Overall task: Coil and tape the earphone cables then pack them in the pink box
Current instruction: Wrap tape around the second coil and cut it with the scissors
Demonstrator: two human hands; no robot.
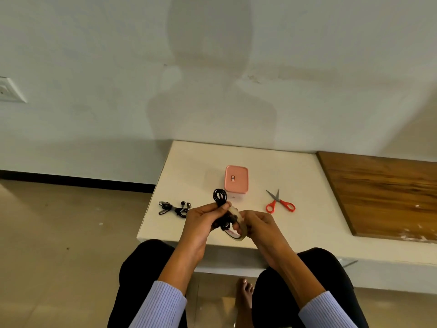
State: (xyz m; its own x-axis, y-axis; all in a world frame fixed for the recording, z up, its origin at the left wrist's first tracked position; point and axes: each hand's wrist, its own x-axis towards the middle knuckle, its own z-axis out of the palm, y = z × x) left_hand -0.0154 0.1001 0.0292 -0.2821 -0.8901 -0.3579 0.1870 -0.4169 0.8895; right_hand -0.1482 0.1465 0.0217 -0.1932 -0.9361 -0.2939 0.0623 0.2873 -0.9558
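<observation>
My left hand (208, 215) pinches the coiled black earphone cable (220, 197), loops standing up above that grip; my right hand (256, 223) grips the tape roll (237, 227) just beside it.

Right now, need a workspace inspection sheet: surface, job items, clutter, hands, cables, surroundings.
Surface: white table, wooden board at its right end.
Job's things: pink box lidded, mid-table; tape roll in hand; red-handled scissors lying right of the box.
Clutter: nothing seen.
Hands: left hand grips the coiled black earphone cable; right hand holds the tape roll.
Cables: second earphone set lies bundled near the table's left edge; tape on it cannot be told.
Surroundings: white wall, wall socket, tiled floor.
</observation>
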